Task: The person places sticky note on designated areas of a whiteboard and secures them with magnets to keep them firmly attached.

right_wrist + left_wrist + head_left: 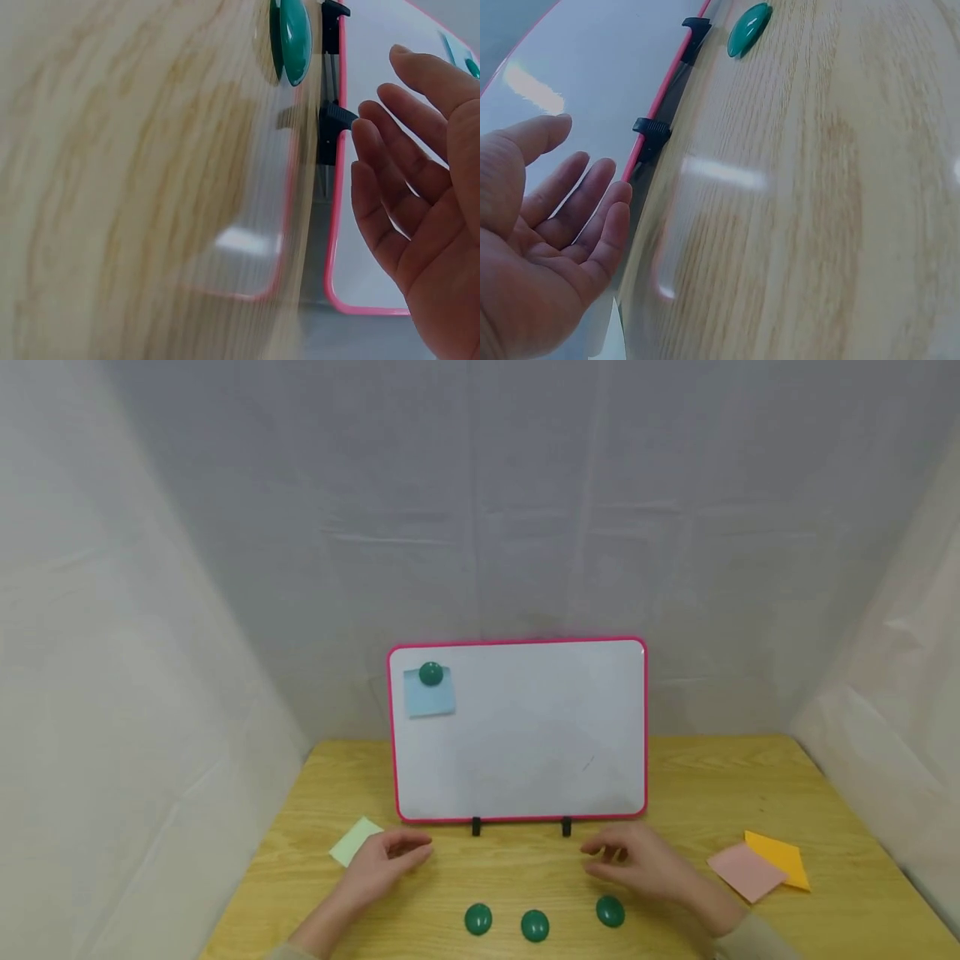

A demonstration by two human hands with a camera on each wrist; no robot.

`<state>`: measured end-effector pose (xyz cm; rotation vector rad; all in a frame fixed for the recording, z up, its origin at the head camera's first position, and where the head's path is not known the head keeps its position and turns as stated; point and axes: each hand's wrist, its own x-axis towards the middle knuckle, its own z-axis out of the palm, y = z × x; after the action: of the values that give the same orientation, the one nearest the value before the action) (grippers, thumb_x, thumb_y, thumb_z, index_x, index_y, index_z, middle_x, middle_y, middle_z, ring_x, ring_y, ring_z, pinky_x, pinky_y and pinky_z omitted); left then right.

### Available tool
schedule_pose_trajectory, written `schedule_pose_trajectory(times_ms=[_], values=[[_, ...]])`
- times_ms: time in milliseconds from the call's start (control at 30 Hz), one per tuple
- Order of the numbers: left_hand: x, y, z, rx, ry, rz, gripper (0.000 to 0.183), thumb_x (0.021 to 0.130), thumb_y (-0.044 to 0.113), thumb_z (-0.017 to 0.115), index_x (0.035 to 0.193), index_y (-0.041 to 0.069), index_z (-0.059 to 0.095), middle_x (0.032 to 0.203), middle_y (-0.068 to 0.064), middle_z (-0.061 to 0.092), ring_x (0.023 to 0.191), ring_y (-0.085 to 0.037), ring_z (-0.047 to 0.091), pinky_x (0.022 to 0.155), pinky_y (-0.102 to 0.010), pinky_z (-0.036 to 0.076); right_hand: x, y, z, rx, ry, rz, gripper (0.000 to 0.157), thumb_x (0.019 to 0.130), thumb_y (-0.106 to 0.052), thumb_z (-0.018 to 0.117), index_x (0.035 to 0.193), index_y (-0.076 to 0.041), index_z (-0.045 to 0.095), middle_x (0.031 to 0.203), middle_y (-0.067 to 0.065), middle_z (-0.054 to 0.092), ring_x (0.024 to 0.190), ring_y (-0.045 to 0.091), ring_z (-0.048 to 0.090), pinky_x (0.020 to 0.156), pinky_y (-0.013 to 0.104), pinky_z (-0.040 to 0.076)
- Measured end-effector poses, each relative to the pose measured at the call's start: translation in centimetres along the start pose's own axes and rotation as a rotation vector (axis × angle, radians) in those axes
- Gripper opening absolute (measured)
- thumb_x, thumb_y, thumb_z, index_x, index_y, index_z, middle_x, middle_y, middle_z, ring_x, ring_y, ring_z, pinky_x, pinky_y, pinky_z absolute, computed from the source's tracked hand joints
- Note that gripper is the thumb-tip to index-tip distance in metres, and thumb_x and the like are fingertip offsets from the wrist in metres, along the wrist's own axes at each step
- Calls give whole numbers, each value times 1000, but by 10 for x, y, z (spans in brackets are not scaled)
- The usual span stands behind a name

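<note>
My left hand (381, 862) hovers over the left part of the table, fingers loosely bent and holding nothing; it partly covers a pale green sticky note (356, 841). On the right, my right hand (637, 862) is likewise relaxed with an empty palm, just above a green round magnet (611, 911). Two more green magnets, one (477, 919) left and one (535, 926) at the middle, lie near the table's front. Behind the hands stands a pink-framed whiteboard (525, 735). At its upper left a blue sticky note (429, 697) hangs under a green magnet (431, 673).
Two black stand feet (476, 827) hold the whiteboard's lower edge. Right of my right hand, a pink sticky note (747, 872) overlaps an orange one (787, 862) on the wooden table (720, 777). Pale sheeting (525, 527) encloses the back and sides.
</note>
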<state>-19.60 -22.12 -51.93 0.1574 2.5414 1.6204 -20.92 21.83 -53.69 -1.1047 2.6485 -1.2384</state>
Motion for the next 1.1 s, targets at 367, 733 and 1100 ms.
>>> schedule_pose_trajectory(times_ms=[367, 733, 1100], values=[[-10, -13, -12, -123, -29, -15, 35, 101, 16, 77, 124, -9, 72, 113, -14, 77, 93, -13, 70, 80, -26, 57, -15, 2, -11, 1, -51, 71, 24, 99, -28, 80, 113, -9, 80, 105, -6, 77, 88, 1, 65, 75, 28, 58], [-17, -20, -27, -146, 27, -21, 33, 99, 9, 76, 123, -13, 71, 114, -20, 76, 90, -10, 69, 81, -28, 58, -29, 7, -14, -57, -54, 95, 27, 97, -33, 82, 113, -12, 80, 102, -15, 74, 87, -1, 62, 74, 27, 57], [-25, -29, -45, -79, 110, -77, 27, 99, 11, 78, 119, -8, 74, 104, -14, 76, 87, -15, 68, 80, -29, 57, -35, -1, -21, -47, -81, 97, 25, 97, -31, 82, 113, -12, 80, 105, -9, 77, 88, 2, 64, 75, 28, 58]])
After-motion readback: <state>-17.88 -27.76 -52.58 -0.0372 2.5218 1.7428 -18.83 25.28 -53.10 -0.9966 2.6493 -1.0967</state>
